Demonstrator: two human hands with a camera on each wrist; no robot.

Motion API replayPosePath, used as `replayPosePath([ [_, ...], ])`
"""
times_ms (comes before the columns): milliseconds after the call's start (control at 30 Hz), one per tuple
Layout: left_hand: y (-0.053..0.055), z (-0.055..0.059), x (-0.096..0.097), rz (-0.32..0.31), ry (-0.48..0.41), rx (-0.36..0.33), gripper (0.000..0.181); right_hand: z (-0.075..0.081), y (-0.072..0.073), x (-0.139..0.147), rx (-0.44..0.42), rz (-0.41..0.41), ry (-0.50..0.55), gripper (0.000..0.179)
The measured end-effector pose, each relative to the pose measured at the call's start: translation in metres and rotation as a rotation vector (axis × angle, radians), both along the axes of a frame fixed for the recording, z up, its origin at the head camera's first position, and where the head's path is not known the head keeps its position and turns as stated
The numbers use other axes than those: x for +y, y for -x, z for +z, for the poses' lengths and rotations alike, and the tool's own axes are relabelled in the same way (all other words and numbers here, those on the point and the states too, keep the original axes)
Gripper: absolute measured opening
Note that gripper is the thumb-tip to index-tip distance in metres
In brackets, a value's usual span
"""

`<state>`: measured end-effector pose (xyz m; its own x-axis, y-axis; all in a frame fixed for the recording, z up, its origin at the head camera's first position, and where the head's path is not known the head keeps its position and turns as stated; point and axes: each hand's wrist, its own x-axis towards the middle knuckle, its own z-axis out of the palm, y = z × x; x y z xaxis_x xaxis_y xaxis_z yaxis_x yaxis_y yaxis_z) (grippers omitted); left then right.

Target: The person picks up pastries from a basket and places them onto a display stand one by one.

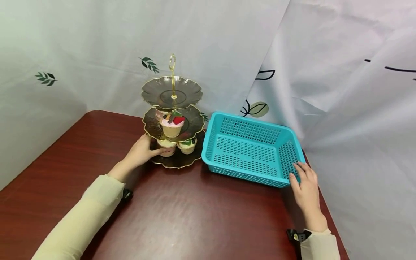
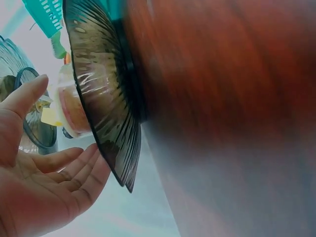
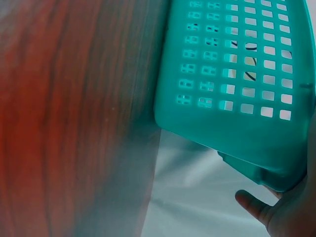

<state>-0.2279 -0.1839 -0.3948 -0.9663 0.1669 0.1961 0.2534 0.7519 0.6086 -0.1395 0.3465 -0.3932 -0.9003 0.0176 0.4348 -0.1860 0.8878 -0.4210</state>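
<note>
A three-tier cake stand (image 1: 172, 93) with dark, gold-edged plates holds several cupcakes. My left hand (image 1: 140, 150) reaches in at the left of the bottom plate, thumb and fingers spread about a cupcake (image 1: 167, 151); the left wrist view shows fingertips at the plate's rim (image 2: 106, 153). Another cupcake (image 1: 187, 146) sits to its right. On the middle plate stands a cupcake (image 1: 172, 127) with pink cream and a red topping, partly covering one behind it. At the near right corner of a turquoise basket (image 1: 250, 177), my right hand (image 1: 307, 186) touches the rim with relaxed fingers.
The basket stands just right of the cake stand. Both are at the back of a reddish-brown wooden table (image 1: 195, 216). Behind hangs a pale curtain (image 1: 107, 47) with leaf prints. The table's right edge runs close beside my right hand.
</note>
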Motion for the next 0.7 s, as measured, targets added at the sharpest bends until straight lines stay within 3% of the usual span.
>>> replayPosePath([
  [133, -0.008, 0.001, 0.003, 0.04, 0.049, -0.008, 0.056, 0.002, -0.001, 0.003, -0.007, -0.011, 0.003, 0.046],
  [300, -0.019, 0.005, 0.014, 0.057, 0.078, 0.005, 0.064, 0.0, -0.003, 0.009, 0.0, -0.018, 0.01, 0.046],
  [567, -0.033, 0.013, 0.032, 0.011, 0.079, 0.098, 0.06, -0.002, -0.005, 0.012, 0.071, -0.024, -0.009, 0.047],
  [700, -0.042, 0.014, 0.039, -0.001, 0.078, 0.184, 0.06, -0.004, -0.008, 0.008, 0.14, 0.001, -0.043, 0.05],
])
